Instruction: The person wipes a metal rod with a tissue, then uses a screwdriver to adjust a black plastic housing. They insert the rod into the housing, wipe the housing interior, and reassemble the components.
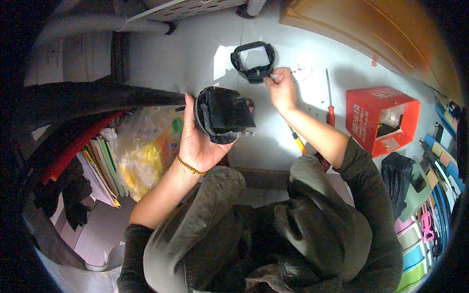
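My left hand [196,146], with a gold bead bracelet at its wrist, holds a black device housing [227,111] with a dark flat panel, tilted above my left knee. The fingers wrap under and behind it. Ahead and to the right, my right hand [282,90] pinches the lower right edge of a black plastic frame [254,80] with a large rounded opening. Below my right wrist lies a screwdriver with a yellow and black handle [299,144]. Farther right is a long screwdriver with a red handle [331,116]. A few tiny dark bits, perhaps screws, lie near it.
A red box [359,117] with an open side stands on the right, beside a black bag [396,173] and stacked colored items. At left are a see-through plastic bag [146,151] with yellow contents and upright folders [105,166]. Brown wooden furniture [371,29] borders the far right.
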`<state>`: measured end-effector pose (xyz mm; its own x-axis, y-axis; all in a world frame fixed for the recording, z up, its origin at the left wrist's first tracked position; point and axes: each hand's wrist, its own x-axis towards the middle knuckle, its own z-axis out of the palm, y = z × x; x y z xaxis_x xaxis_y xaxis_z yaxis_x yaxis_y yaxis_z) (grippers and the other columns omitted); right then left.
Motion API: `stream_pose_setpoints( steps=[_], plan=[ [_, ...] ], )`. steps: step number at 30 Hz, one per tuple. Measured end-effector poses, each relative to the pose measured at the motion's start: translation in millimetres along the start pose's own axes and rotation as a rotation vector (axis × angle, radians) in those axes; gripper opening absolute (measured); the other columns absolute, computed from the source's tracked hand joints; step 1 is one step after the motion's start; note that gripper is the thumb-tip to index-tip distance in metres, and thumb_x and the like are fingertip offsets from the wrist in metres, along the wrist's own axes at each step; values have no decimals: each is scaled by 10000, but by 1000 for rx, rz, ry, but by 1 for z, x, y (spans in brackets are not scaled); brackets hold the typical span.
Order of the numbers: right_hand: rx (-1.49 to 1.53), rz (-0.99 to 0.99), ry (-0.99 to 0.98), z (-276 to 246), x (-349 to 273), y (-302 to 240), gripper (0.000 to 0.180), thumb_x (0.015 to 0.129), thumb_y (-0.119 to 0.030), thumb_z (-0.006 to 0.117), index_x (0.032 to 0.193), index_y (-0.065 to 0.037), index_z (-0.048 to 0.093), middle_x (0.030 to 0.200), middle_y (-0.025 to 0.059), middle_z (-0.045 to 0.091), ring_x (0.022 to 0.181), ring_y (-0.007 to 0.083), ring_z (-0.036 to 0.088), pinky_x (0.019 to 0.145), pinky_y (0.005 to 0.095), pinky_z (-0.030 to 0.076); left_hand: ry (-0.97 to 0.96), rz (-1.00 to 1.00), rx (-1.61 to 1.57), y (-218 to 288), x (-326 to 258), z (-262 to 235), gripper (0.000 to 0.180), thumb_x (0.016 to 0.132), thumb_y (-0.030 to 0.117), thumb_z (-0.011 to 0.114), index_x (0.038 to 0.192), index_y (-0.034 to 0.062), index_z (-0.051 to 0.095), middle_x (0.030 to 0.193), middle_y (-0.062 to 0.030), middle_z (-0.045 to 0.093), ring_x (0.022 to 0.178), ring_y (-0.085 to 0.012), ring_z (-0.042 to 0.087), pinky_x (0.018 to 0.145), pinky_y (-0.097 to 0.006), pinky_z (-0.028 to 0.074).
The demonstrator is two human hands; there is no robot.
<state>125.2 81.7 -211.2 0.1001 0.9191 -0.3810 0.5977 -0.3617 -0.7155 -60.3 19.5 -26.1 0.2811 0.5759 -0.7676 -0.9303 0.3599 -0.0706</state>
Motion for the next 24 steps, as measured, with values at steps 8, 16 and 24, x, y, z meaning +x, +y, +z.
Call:
stream_pose_setpoints(
  steps=[8,16,24],
  plan=[
    [160,-3,-54,-12,2,23,235,873,-43,659,1062,-34,520,673,28,543,510,125,512,479,300,424,6,-23,11,0,-7,-10,1015,807,746,575,1437,-29,396,1485,-250,405,1373,-386,399,1154,-482,343],
    [112,-24,7,-31,-13,38,218,868,-58,674,1039,-21,544,684,24,521,514,136,521,475,312,436,15,-29,24,-1,-8,-19,968,813,740,575,1404,-17,453,1452,-235,455,1368,-377,410,1148,-486,349],
    [22,-89,-109,-34,-4,35,154,918,-111,661,998,-6,583,742,21,584,655,140,584,602,297,478,12,-25,47,-2,-7,-17,959,823,750,549,1409,-4,453,1453,-233,457,1359,-373,426,1108,-480,395]
  ],
)
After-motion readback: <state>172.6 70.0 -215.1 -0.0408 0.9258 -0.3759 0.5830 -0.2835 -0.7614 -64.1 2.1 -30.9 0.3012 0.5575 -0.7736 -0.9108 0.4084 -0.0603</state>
